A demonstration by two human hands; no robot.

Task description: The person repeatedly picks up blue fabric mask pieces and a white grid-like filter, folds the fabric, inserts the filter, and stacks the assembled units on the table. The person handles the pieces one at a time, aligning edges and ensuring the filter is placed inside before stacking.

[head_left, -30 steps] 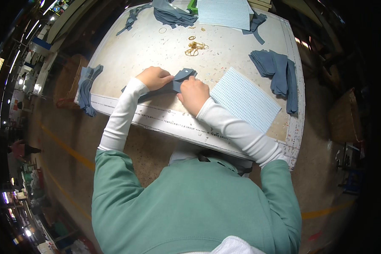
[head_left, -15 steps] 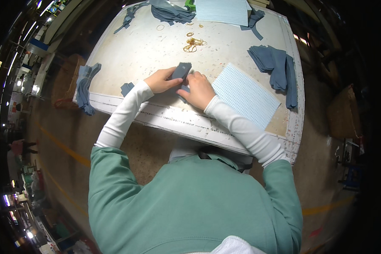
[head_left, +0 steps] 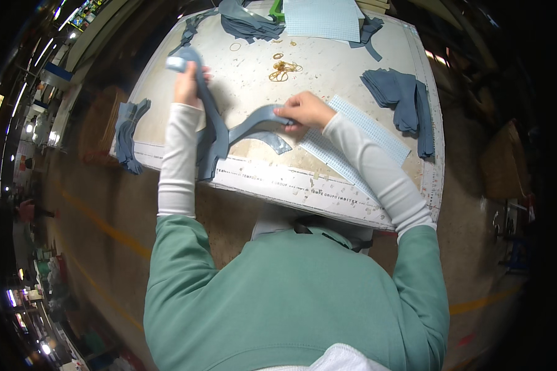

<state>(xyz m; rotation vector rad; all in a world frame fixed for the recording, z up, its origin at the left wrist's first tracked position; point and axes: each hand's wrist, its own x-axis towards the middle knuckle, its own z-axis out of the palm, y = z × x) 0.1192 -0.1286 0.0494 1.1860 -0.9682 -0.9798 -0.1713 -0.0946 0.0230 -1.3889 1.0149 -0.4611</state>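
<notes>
My left hand [head_left: 188,85] is raised over the left part of the table, its fingers closed around a bundle of curved blue-grey strips [head_left: 213,123]. The upper end of the bundle is smeared by motion; its lower ends hang down to the near table edge. Further right, my right hand [head_left: 309,111] pinches the end of a single blue-grey strip [head_left: 254,117], which arches leftward to the bundle. Just below that arch lies another curved strip [head_left: 275,141] with a shiny patch at its end.
Yellowish rubber bands [head_left: 284,71] lie mid-table. A light-blue patterned sheet [head_left: 368,133] is partly under my right forearm. Stacks of blue-grey strips sit at the right [head_left: 393,93], the left edge [head_left: 127,133] and the far side [head_left: 247,26], near another patterned sheet [head_left: 322,21].
My hands have moved apart: the left went up and left with the strips, the right slightly right with one strip's end. The compact bundle between them has opened out into long strips.
</notes>
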